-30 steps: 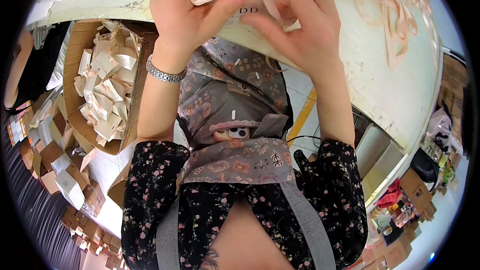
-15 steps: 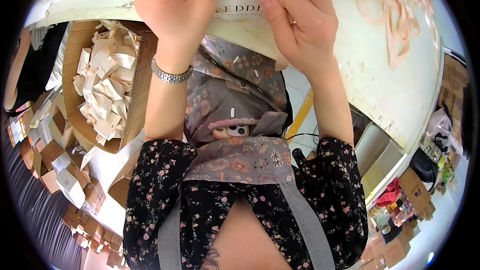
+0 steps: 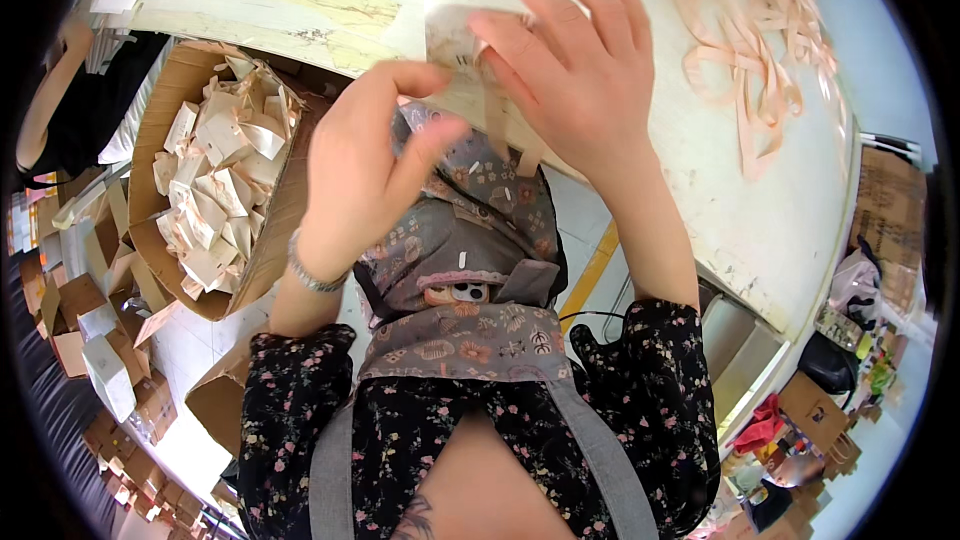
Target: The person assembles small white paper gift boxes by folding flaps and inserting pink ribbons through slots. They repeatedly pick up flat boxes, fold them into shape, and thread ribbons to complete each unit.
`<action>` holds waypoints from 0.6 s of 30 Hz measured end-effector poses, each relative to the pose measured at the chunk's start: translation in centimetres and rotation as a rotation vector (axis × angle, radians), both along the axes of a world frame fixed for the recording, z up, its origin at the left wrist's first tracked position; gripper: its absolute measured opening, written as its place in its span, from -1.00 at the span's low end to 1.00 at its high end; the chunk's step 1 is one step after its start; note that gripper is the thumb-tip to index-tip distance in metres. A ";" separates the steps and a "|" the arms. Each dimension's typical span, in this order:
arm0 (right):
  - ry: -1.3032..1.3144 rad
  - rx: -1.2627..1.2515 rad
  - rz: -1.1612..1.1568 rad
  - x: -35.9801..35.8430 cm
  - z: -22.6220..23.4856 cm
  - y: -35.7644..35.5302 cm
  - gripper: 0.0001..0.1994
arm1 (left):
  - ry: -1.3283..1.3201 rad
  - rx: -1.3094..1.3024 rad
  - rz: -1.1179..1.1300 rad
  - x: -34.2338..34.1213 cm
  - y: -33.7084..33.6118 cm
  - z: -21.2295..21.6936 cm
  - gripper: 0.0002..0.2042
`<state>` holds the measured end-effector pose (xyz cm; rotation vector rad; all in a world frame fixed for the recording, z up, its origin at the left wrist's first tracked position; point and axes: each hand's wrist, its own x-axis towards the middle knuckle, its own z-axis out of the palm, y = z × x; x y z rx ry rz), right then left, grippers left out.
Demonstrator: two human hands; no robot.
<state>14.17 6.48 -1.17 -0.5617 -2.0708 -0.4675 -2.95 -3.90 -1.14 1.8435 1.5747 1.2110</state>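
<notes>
Both hands are raised over the edge of a white table (image 3: 700, 190). My left hand (image 3: 365, 165) and my right hand (image 3: 575, 75) hold a small cream paper piece (image 3: 455, 60) between them, with a tan strip (image 3: 520, 145) hanging down from it. The left fingers pinch its lower left edge. The right hand covers its right side, fingers spread. A silver bracelet (image 3: 312, 275) sits on the left wrist. Motion blur hides the paper's exact shape.
Pink ribbons (image 3: 760, 50) lie in a loose pile on the table's far right. A large cardboard box (image 3: 200, 180) full of folded cream paper items stands at the left. Small boxes (image 3: 90, 340) crowd the floor at lower left. Another person's arm (image 3: 45, 110) shows at far left.
Both hands have come down and toward me from the table's far edge, still holding the paper piece. The pink ribbon seen in the fingers a second ago no longer shows in them.
</notes>
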 end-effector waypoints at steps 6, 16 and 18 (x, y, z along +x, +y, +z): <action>0.113 -0.151 0.215 0.8 -0.6 1.2 -0.77 | -0.414 -0.069 -0.053 2.2 2.5 -0.6 -0.80; 0.414 -0.501 0.353 0.5 -0.7 0.5 -0.87 | -0.536 0.004 -0.027 3.4 2.6 -0.5 -0.92; 0.433 -0.495 0.349 0.5 -0.7 0.6 -0.88 | -0.386 0.148 0.021 4.0 3.4 -0.9 -0.93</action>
